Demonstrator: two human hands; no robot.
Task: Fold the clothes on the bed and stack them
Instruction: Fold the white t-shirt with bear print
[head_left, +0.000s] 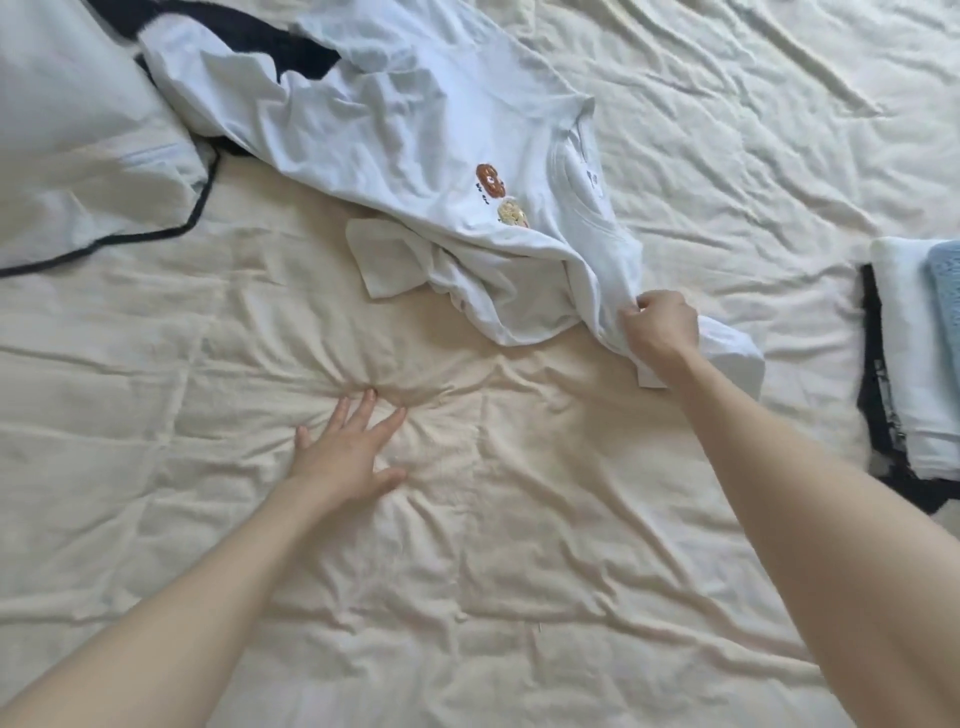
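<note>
**Hands: right grips T-shirt, left flat on bed**

The right hand (662, 327) is curled around a bunch of fabric at the shoulder of the white T-shirt (415, 130), near its neckline. The left hand (348, 452) lies palm down with fingers spread and straight, pressing on the cream bed cover (519, 571); it holds nothing.

The white T-shirt lies crumpled and unfolded across the upper middle of the bed, running diagonally from the upper left down to the right hand. A small printed motif (498, 195) shows on its chest, beside the collar. One sleeve (384, 257) is rumpled at the lower edge.

A dark garment (228, 31) lies partly beneath the upper part of the T-shirt. A pillow (78, 156) with dark piping sits at the left edge. At the right edge, well apart from the T-shirt, rests a stack of folded clothes (909, 364): black at the bottom, white above, a light blue item on top.
</note>
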